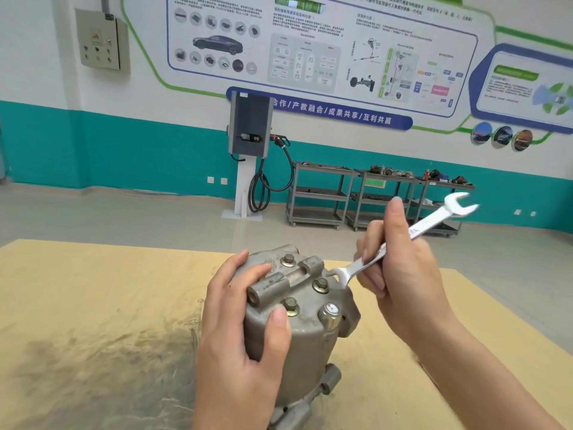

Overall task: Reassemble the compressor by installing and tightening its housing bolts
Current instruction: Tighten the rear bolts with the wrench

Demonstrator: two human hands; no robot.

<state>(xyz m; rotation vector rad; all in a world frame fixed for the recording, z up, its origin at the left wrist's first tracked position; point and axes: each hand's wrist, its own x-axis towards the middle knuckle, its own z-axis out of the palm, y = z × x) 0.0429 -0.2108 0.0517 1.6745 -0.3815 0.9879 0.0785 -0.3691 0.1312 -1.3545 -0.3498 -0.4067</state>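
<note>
A grey metal compressor stands upright on the wooden table. Three housing bolts sit in its top face, beside a larger silver plug. My left hand grips the compressor's left side, fingers over the top and thumb on the front. My right hand holds a double open-end wrench by its shank. The wrench's lower jaw hovers at the top's right edge, just right of the right-hand bolt and not on any bolt. Its other jaw points up and to the right.
The table has a dark greasy stain at the left front. Across the floor stand grey shelf carts with parts and a charging post with a cable against the teal wall.
</note>
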